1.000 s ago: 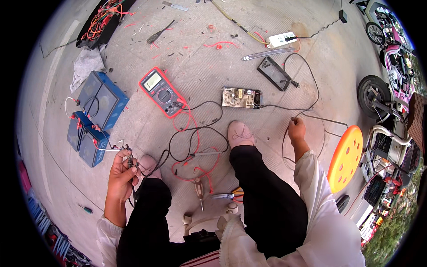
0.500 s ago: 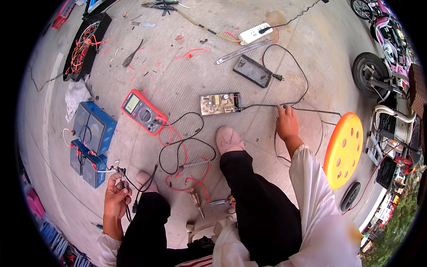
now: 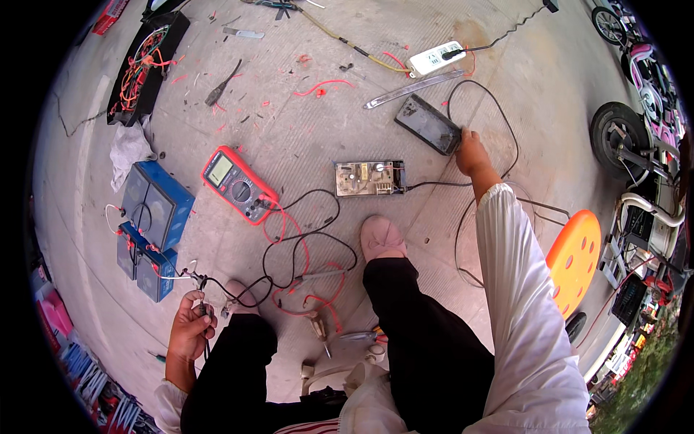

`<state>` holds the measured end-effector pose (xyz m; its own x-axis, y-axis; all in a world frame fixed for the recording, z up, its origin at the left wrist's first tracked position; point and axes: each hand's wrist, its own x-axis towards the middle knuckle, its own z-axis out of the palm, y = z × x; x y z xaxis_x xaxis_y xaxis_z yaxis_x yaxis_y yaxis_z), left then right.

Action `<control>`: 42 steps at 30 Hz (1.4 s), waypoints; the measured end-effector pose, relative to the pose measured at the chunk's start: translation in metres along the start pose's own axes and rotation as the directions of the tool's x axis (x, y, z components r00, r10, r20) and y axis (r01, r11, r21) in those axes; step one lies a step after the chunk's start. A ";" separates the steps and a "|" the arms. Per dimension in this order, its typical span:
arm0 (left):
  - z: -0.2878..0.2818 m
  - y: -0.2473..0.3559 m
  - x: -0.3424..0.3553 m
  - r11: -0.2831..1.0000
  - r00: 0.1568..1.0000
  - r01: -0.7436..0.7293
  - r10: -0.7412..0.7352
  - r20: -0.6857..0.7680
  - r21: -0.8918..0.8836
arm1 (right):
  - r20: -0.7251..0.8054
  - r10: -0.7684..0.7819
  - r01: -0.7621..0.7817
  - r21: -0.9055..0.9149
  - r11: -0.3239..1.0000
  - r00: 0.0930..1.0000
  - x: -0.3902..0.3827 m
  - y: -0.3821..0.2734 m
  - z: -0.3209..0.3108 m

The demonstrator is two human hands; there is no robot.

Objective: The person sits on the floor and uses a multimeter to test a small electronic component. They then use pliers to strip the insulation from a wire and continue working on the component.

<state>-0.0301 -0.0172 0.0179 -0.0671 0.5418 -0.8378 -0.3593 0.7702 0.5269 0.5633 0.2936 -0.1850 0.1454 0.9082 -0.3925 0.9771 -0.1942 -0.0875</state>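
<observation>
At the lower left, my left hand point(image 3: 189, 334) is closed around a black cable connector point(image 3: 203, 309). Thin white wires run from just above it toward the blue batteries point(image 3: 155, 202). My right hand point(image 3: 473, 155) reaches forward to the right end of a black rectangular casing point(image 3: 428, 123). Its fingers are closed where the power plug lay, and they cover the plug. The plug's black cord point(image 3: 517, 137) loops round to an exposed circuit board point(image 3: 365, 177) in a black tray. A red multimeter point(image 3: 240, 186) lies left of the board, its red and black leads tangled near my feet.
A white power strip point(image 3: 435, 58) lies at the far side beside a metal strip point(image 3: 412, 90). An orange stool point(image 3: 575, 264) and a wheel point(image 3: 619, 137) are at the right. A wire-filled black box point(image 3: 148, 69) sits far left. A screwdriver point(image 3: 319, 327) lies between my feet.
My right hand has moved forward from the cord to the plug beside the casing. My left hand still holds the connector, and the black cable beside it has shifted. The whole view has shifted slightly.
</observation>
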 end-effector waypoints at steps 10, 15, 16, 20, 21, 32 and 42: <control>-0.006 0.001 0.017 0.995 0.998 0.003 0.004 0.068 -0.100 | -0.186 0.521 -0.301 0.637 0.709 0.833 -0.001 -0.006 -0.032; -0.018 -0.006 0.015 0.990 0.999 -0.007 0.014 0.051 -0.142 | -0.100 0.336 0.138 0.986 -0.094 0.937 0.029 -0.047 -0.077; -0.018 -0.005 0.015 0.989 0.999 -0.012 0.019 0.046 -0.147 | -0.145 0.314 0.167 0.985 -0.044 0.938 0.038 -0.055 -0.082; -0.020 -0.001 0.012 0.987 1.000 -0.012 0.015 0.017 -0.157 | -0.259 0.267 0.224 0.962 0.153 0.928 0.075 -0.080 -0.088; -0.021 -0.002 0.011 0.986 1.000 -0.017 0.017 0.002 -0.167 | -0.312 0.281 0.254 0.941 0.222 0.908 0.083 -0.085 -0.085; -0.025 -0.003 0.002 0.974 0.999 -0.025 0.020 -0.026 -0.224 | -0.284 0.428 0.150 0.935 0.321 0.858 0.128 -0.113 -0.073; -0.027 0.003 0.006 0.965 1.000 -0.012 0.007 -0.019 -0.262 | -0.275 0.406 0.174 0.947 0.269 0.871 0.140 -0.105 -0.073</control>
<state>-0.0568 -0.0207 0.0107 -0.0874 0.5410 -0.8365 -0.5894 0.6489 0.4812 0.4929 0.4683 -0.1643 0.5663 0.8145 -0.1257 0.1404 -0.2456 -0.9591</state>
